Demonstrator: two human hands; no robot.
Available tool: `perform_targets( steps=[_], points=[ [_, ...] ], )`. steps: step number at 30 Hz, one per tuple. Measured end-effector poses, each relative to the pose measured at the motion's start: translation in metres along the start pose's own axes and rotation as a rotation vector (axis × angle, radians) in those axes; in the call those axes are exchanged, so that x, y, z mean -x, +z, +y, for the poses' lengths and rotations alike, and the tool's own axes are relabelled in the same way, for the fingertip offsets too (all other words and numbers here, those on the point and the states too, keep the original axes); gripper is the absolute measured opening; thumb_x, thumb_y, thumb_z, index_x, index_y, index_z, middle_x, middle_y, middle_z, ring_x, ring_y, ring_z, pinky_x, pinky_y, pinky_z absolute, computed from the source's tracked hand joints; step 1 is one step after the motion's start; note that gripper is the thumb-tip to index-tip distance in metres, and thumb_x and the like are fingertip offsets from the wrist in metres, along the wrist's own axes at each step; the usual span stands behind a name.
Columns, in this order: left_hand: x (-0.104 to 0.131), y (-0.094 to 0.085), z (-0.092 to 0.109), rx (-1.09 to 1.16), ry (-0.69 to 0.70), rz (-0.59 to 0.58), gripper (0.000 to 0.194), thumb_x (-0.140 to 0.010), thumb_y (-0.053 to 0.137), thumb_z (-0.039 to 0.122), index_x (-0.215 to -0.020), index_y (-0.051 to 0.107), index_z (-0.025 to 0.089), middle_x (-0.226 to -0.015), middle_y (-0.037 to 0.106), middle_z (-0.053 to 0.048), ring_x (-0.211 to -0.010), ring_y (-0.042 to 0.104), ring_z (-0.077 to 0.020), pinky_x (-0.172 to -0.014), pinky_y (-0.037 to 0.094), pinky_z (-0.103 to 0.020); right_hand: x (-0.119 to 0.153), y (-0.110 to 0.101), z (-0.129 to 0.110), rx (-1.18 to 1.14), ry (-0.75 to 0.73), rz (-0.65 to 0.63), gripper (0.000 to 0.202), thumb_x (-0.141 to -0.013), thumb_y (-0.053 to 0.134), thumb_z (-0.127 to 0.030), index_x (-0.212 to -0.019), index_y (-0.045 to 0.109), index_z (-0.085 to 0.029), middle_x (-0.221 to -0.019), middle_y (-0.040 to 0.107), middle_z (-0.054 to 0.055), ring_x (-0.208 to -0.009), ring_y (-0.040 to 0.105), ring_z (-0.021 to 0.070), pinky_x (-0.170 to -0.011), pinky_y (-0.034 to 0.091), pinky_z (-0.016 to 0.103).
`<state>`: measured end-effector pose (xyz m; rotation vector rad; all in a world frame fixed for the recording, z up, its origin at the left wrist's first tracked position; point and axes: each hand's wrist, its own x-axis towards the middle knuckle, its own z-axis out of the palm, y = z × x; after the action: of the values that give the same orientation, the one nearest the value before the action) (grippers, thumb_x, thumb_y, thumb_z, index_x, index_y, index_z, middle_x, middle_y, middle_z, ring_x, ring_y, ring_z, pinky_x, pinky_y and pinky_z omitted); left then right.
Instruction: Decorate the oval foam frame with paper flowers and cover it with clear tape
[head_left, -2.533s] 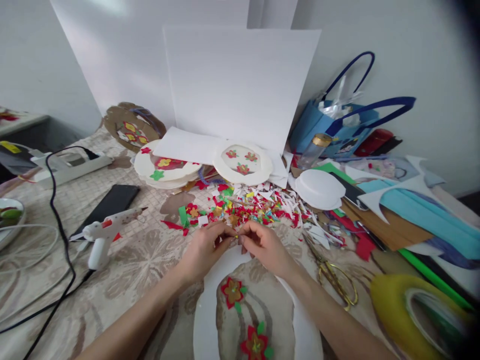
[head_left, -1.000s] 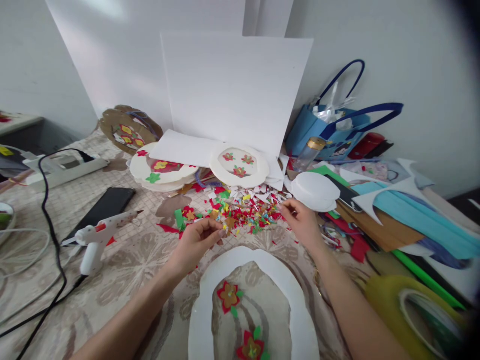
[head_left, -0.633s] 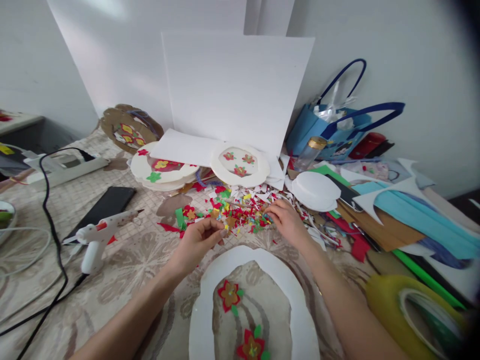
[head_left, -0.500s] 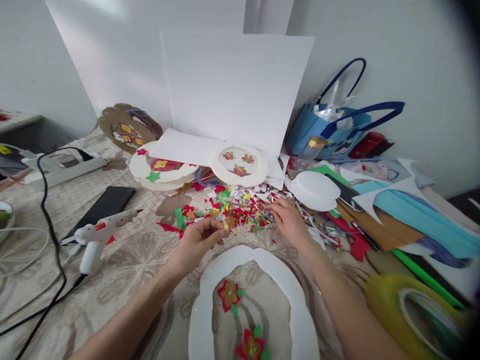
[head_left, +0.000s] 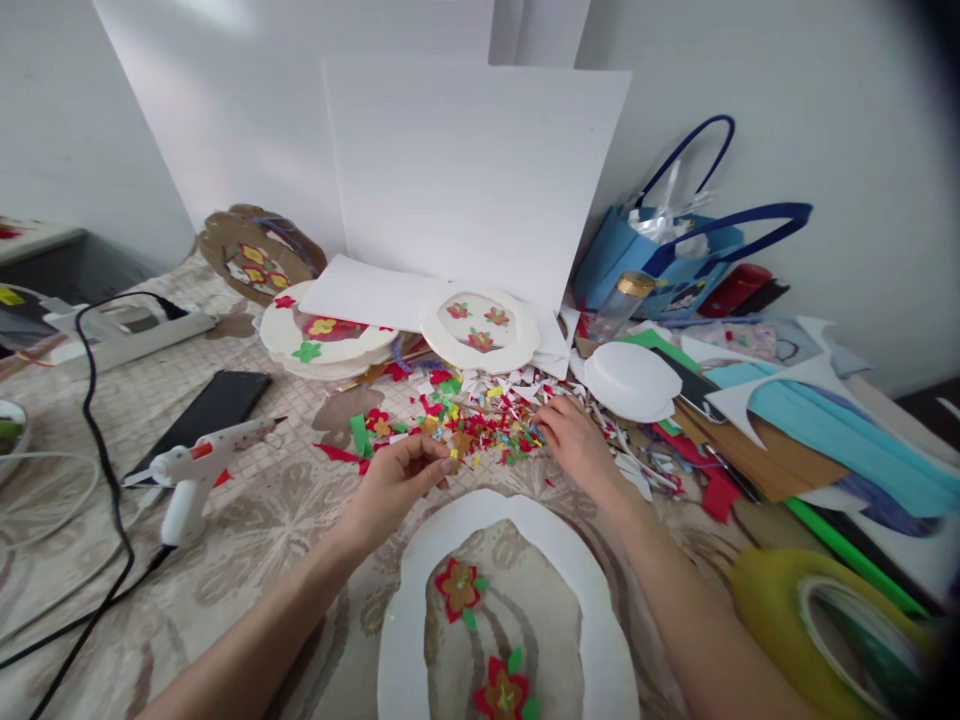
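Observation:
My left hand (head_left: 409,478) is closed in a pinch at the near edge of the paper scraps (head_left: 487,425). A tiny yellow paper piece (head_left: 454,454) shows at its fingertips. Among the scraps on the right side, my right hand (head_left: 571,438) has its fingers curled down; whatever they pinch is too small to make out. Just in front of me lies a white wavy-edged paper frame (head_left: 409,590) with a see-through middle. Two layered paper flowers, a red-and-brown flower (head_left: 459,590) and another flower (head_left: 502,690) with green leaves, are on that middle.
A white glue gun (head_left: 187,485) with its cord and a black phone (head_left: 206,420) lie at left. Finished frames (head_left: 330,360) stand behind the scraps. To the right are white oval pieces (head_left: 634,380), a jar (head_left: 622,305), a blue bag (head_left: 600,270) and yellow tape (head_left: 765,600).
My right hand has shifted very slightly, its fingertips curling lower into the scraps. The left hand stays almost still.

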<state>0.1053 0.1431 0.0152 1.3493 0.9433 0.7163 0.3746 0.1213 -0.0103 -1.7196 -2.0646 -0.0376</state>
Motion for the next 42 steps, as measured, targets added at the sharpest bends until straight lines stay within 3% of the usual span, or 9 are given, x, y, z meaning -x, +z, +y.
perform_targets(
  steps=[8,18,25,33,42],
  points=[
    [0.0009,-0.0007,-0.0014,-0.013,0.009,-0.028,0.021,-0.076,0.066,0.034,-0.082,0.059,0.015,-0.066,0.060,0.001,-0.057,0.053,-0.0087,-0.051,0.038,-0.020,0.0008,-0.0019,0.0045,-0.052,0.055,0.051,0.013,-0.084,0.047,-0.010,-0.083,0.054,-0.020,-0.086,0.054,0.006,-0.086,0.053,0.0223,-0.076,0.045,0.035],
    [0.0001,0.0002,-0.0072,0.020,0.011,-0.044,0.019,-0.076,0.066,0.032,-0.080,0.059,0.016,-0.069,0.059,0.001,-0.061,0.055,-0.0097,-0.057,0.042,-0.021,-0.0005,0.0027,0.0001,-0.054,0.030,0.006,0.017,-0.081,0.046,-0.007,-0.081,0.057,-0.020,-0.090,0.055,0.008,-0.093,0.051,0.0252,-0.083,0.044,0.040],
    [-0.0001,-0.0013,-0.0103,0.001,0.023,-0.065,0.017,-0.077,0.065,0.032,-0.082,0.059,0.016,-0.071,0.060,0.001,-0.061,0.056,-0.0096,-0.056,0.042,-0.021,-0.0016,-0.0034,0.0018,-0.096,0.084,0.064,0.014,-0.080,0.046,-0.009,-0.080,0.054,-0.020,-0.086,0.054,0.006,-0.086,0.054,0.0229,-0.077,0.045,0.037],
    [0.0016,-0.0006,-0.0078,-0.031,0.019,-0.053,0.020,-0.077,0.065,0.034,-0.083,0.059,0.016,-0.070,0.059,0.001,-0.061,0.056,-0.0106,-0.056,0.042,-0.021,-0.0008,0.0024,0.0001,-0.128,0.054,0.014,0.018,-0.079,0.047,-0.008,-0.080,0.059,-0.022,-0.091,0.055,0.007,-0.093,0.052,0.0247,-0.083,0.044,0.040],
    [0.0023,0.0002,-0.0063,-0.010,0.021,-0.062,0.019,-0.077,0.065,0.033,-0.080,0.059,0.016,-0.069,0.059,0.001,-0.060,0.055,-0.0096,-0.055,0.041,-0.020,-0.0015,-0.0044,-0.0003,-0.315,0.203,0.063,0.008,-0.080,0.049,-0.017,-0.082,0.056,-0.020,-0.084,0.058,0.006,-0.079,0.056,0.0210,-0.074,0.046,0.036]
  ],
)
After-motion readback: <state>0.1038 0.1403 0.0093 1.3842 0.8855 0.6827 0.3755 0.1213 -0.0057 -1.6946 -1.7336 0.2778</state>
